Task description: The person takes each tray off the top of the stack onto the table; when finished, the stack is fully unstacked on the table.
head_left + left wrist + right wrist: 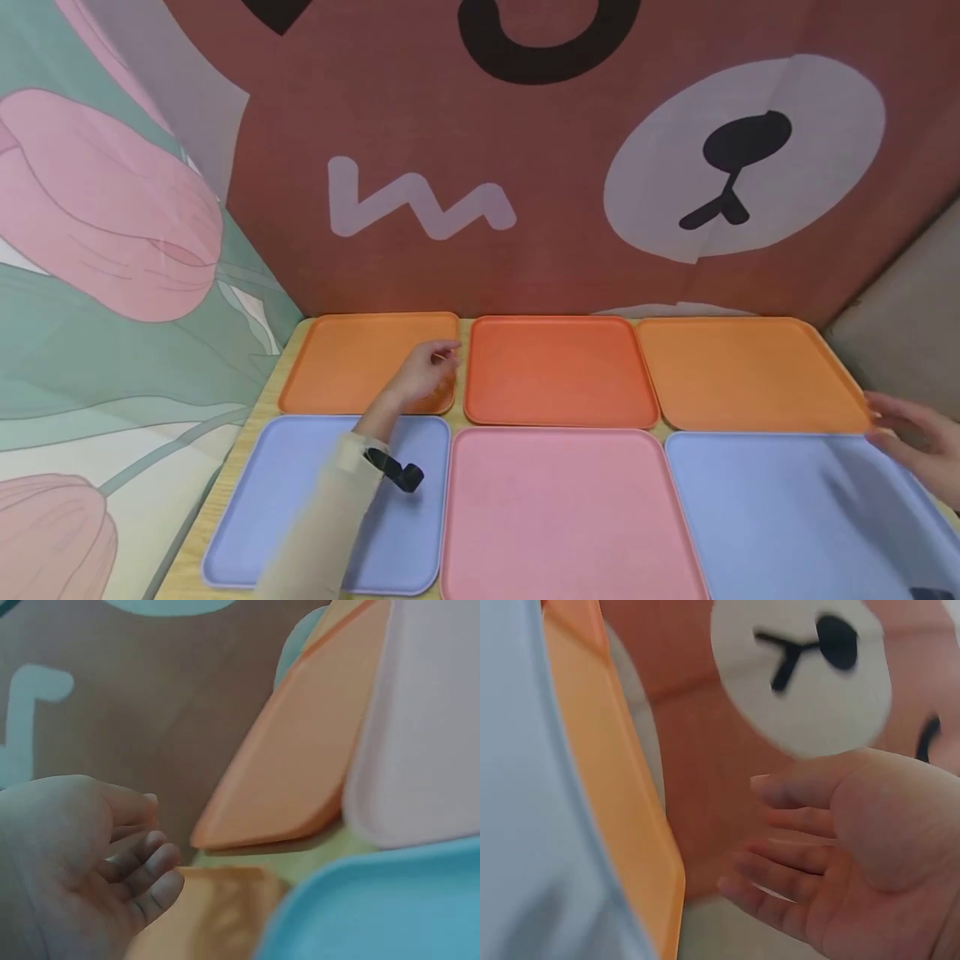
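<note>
Orange trays [750,375]; blue trays [795,508]; pink tray [562,508]; brown bear-face backdrop [570,217]

You have six flat plastic trays set edge to edge in two rows on the wooden table [225,492]. In the back row, against the bear-printed backdrop [570,167], the light orange tray [352,358] lies left, the deep orange tray [558,371] in the middle, and another light orange tray [750,375] right. Before them lie the left blue tray [300,500], the pink tray [562,517] and the right blue tray [810,517]. Your left hand [427,375] hangs over the back-left tray's right edge; your right hand [918,437] is beside the back-right tray's near right corner.
</note>
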Available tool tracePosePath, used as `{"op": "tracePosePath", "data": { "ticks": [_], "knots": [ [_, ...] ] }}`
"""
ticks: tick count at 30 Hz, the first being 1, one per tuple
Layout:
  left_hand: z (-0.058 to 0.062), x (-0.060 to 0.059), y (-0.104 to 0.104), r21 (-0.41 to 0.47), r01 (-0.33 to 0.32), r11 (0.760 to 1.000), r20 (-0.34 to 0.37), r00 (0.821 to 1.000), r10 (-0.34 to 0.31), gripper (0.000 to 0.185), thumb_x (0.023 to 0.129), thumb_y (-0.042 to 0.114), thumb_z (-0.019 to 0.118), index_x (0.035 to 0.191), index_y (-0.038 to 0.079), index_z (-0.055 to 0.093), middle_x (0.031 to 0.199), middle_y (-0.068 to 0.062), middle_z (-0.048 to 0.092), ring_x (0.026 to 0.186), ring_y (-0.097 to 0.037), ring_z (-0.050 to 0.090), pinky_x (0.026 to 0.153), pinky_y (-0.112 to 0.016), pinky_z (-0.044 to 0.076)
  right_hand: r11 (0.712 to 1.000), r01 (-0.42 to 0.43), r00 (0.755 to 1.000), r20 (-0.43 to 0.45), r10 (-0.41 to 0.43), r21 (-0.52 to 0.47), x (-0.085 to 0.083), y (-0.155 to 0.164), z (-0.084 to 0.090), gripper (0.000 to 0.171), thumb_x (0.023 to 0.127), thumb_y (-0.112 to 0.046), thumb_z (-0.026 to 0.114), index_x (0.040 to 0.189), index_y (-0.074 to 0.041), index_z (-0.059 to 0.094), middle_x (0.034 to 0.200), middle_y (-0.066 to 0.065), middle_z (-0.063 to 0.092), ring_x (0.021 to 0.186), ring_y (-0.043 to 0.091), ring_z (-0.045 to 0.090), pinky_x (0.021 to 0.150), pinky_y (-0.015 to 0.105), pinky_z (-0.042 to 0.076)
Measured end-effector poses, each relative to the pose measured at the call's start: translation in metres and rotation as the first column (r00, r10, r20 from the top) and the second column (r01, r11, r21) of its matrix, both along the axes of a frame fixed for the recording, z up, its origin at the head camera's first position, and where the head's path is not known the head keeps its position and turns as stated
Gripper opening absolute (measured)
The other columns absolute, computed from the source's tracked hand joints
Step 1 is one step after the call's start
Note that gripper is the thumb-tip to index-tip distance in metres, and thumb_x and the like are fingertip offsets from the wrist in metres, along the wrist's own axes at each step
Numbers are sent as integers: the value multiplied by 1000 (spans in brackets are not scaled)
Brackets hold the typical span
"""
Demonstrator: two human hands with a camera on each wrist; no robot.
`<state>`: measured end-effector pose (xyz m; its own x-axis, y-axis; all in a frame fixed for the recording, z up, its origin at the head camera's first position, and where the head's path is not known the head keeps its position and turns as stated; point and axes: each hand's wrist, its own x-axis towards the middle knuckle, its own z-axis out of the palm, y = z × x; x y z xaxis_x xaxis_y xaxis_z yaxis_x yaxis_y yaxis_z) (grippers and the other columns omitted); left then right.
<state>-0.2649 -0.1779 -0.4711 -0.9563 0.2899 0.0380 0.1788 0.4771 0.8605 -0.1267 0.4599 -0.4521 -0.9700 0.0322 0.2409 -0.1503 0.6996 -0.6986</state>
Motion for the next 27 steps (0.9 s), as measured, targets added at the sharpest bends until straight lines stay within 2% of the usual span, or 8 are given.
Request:
{"op": "tracePosePath", "data": {
  "ticks": [2,4,6,8,11,16,20,27],
  "knots": [
    [11,-2,-3,-37,12,999,-44,999,-13,37,102,2,57,137,-11,56,116,-25,62,103,-37,60,87,-40,54,996,-56,998,11,56,76,-13,-21,19,55,99,-3,64,150,2,45,134,-13,59,109,-19,45,67,-3,34],
    [23,-3,-6,-95,12,995,-96,995,-21,37,102,3,58,137,-9,57,123,-26,61,110,-38,60,95,-47,52,984,-99,995,26,96,149,-28,-39,33,62,100,-6,64,150,14,34,144,23,50,128,9,48,67,-4,34],
    [37,-5,-7,-148,2,989,-135,991,-22,37,101,4,60,137,-5,59,129,-25,59,115,-37,58,99,-51,51,961,-131,990,75,116,244,-41,-58,46,69,102,-14,64,149,19,26,141,47,33,130,39,42,76,11,52],
    [50,-8,-7,-190,-2,982,-169,985,-31,36,101,6,61,137,-2,61,132,-22,58,117,-37,57,100,-52,49,951,-155,987,91,135,266,-52,-75,56,71,101,-16,65,149,18,26,140,47,33,118,62,36,86,41,58],
    [70,-11,-5,-237,-3,972,-206,977,-47,37,101,8,63,138,0,61,137,-20,56,125,-36,53,105,-52,46,936,-187,982,75,172,298,-66,-99,68,70,101,-19,66,148,17,30,140,44,34,119,61,37,87,76,39],
    [95,-16,7,-375,-53,925,-274,960,-56,47,102,22,64,145,5,55,149,-19,48,139,-35,43,115,-59,32,909,-227,974,75,214,349,-88,-138,84,70,103,-29,62,152,10,31,148,42,31,129,61,34,94,79,36],
    [110,-18,22,-480,-92,873,-282,958,-54,60,103,35,61,155,11,44,161,-18,35,150,-36,27,116,-66,20,894,-263,964,124,234,363,-105,-169,93,73,105,-34,57,156,8,25,156,40,21,140,60,22,103,80,25],
    [113,-20,44,-611,-125,782,-260,964,-49,77,102,50,55,163,14,25,168,-19,15,154,-42,-4,115,-72,-10,870,-270,962,140,233,413,-125,-215,100,80,105,-44,53,160,3,18,162,36,10,147,57,8,111,78,9]
  ]
}}
